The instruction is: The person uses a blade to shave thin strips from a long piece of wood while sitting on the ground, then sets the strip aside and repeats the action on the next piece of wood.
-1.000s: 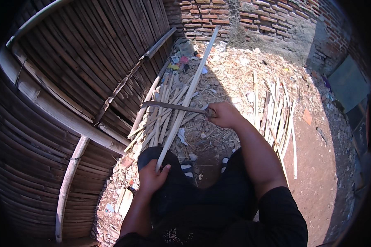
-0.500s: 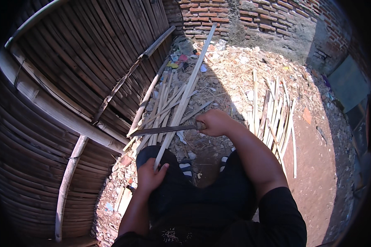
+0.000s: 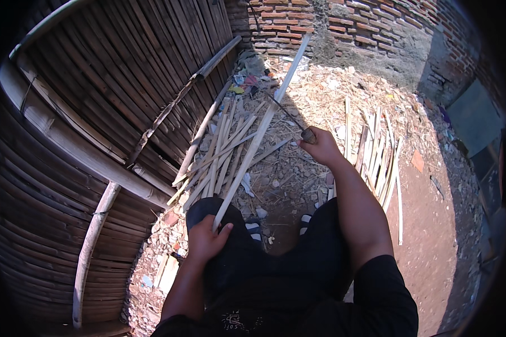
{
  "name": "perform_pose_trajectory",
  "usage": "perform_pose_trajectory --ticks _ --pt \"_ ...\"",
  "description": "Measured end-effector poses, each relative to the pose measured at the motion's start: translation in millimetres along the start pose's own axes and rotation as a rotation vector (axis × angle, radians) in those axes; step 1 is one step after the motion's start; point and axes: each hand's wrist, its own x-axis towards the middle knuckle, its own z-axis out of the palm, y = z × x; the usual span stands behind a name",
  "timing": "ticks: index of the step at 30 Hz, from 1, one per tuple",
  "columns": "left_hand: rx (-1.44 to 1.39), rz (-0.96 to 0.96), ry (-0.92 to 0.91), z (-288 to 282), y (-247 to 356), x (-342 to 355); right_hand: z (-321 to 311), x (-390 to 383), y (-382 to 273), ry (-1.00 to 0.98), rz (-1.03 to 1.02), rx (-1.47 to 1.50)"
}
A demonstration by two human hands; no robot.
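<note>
My left hand rests on my left thigh, closed around the near end of a long pale bamboo strip. The strip slants away from me, and its far end reaches toward the brick wall. My right hand, out in front of my right knee, is closed around the handle of a machete. Its dark blade is seen nearly edge-on and points up and left, with the tip by the far part of the strip. Whether the blade touches the strip I cannot tell.
On the left stands a bamboo slat wall with thick bamboo poles. A pile of cut strips lies beside it; another pile of strips is to the right. A brick wall closes the far side. Rubble and litter cover the ground.
My right hand has moved right and away from me, swinging the machete from lying across the strip near my knee to its far part. The strip's far end has shifted slightly right.
</note>
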Motion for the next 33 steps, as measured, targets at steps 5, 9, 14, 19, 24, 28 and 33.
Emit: perform_pose_trajectory --ticks 5,9,14,19,24,28,33 --pt "-0.068 -0.042 0.051 0 -2 -1 28 -7 -22 -0.176 -0.354 -0.239" --pt "-0.04 -0.031 0.042 0 -4 0 53 -28 -61 -0.287 -0.518 -0.465" --pt "-0.016 -0.07 0.001 -2 2 1 54 -19 -50 -0.209 -0.534 -0.485" --pt "0.003 -0.023 0.006 1 1 1 14 -2 -22 -0.015 -0.131 -0.352" --pt "0.03 -0.006 -0.018 0 3 1 2 -4 -15 -0.028 -0.057 -0.325" --pt "-0.013 -0.028 0.007 2 3 2 25 -10 -29 -0.199 -0.326 -0.391" --pt "-0.006 -0.049 -0.001 -1 0 0 49 -25 -69 -0.425 -0.524 -0.5"
